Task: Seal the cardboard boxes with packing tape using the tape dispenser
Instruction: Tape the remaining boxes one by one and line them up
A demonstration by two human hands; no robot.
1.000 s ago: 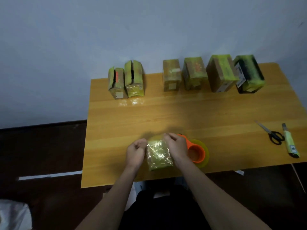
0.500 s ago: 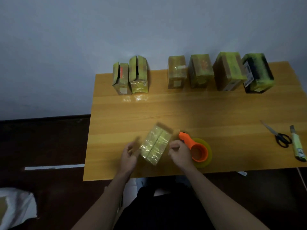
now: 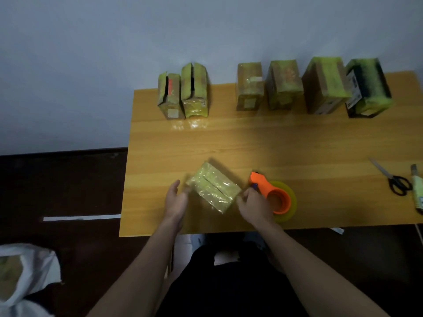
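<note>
A small cardboard box (image 3: 214, 187) wrapped in shiny yellow-green tape lies slantwise on the wooden table (image 3: 297, 143), near its front edge. My left hand (image 3: 176, 200) is at the box's left end, thumb up and fingers stretched toward it; the fingers are blurred. At the box's near right corner my right hand (image 3: 254, 204) touches it with loosely bent fingertips. The orange tape dispenser (image 3: 272, 195), with its yellowish tape roll, lies flat on the table just right of my right hand, and neither hand holds it.
Along the table's back edge stand two boxes with open top flaps (image 3: 183, 94) on the left and several taped boxes (image 3: 283, 84) on the right. Scissors (image 3: 397, 183) and a utility knife (image 3: 417, 191) lie at the right edge. A white bag (image 3: 25, 271) sits on the floor, lower left.
One second ago both hands gripped the box upright near the table edge. It now lies turned slantwise, farther from the edge, with the hands loosened at its two ends.
</note>
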